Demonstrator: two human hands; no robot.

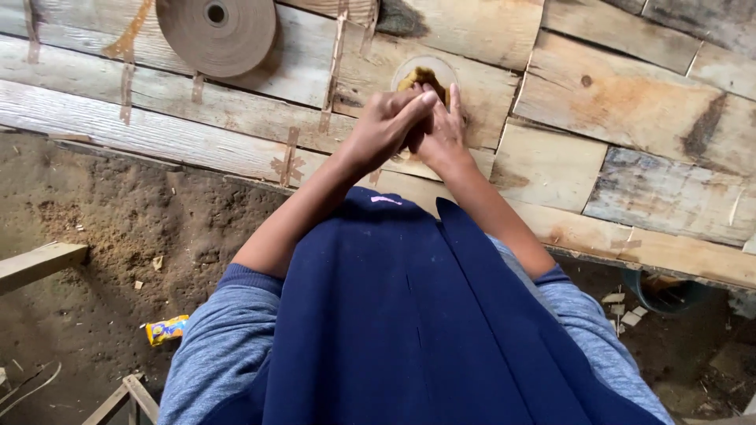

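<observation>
My left hand [386, 126] and my right hand [442, 134] are pressed together over a wooden board table [567, 157], fingers overlapping. Just beyond the fingertips stands a small round clear container [425, 75] with a yellow-brown paste in it. The fingers of both hands touch or hover at its near rim; whether anything is held between the hands is hidden. My forearms come out of grey sleeves over a dark blue garment [409, 315].
A large roll of brown paper tape [216, 31] lies on the boards at the upper left. Strips of tape cross the board joints. Below the table is a dirt floor with a yellow wrapper [167, 329], wood pieces [39, 264] and a dark green tub [661, 291].
</observation>
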